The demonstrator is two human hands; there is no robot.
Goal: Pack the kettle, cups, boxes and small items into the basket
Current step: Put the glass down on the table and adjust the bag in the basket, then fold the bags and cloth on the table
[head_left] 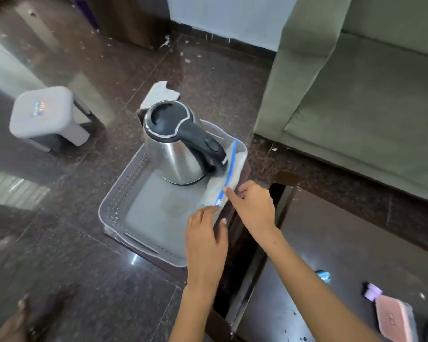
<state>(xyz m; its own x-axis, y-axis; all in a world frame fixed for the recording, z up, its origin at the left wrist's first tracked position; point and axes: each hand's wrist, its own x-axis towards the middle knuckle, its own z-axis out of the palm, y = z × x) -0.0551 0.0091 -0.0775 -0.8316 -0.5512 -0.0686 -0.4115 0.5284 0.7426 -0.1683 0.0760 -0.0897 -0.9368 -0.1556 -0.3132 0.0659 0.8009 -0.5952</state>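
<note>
A steel kettle [178, 146] with a black lid and handle stands upright in the far part of a grey perforated basket [120, 191]. A clear zip bag [229, 174] with a blue seal strip leans against the basket's right wall beside the kettle. My left hand [205, 238] holds the bag's near end, thumb out to the right. My right hand [251, 206] pinches the blue strip just above it, index finger laid along the seal.
The basket sits on a dark low stand on the polished brown floor. A white box [158, 93] stands behind the kettle. A grey stool [46, 114] is at left, a green sofa [356, 95] at right. On the dark table lie a pink case [394, 319] and a blue item [323, 276].
</note>
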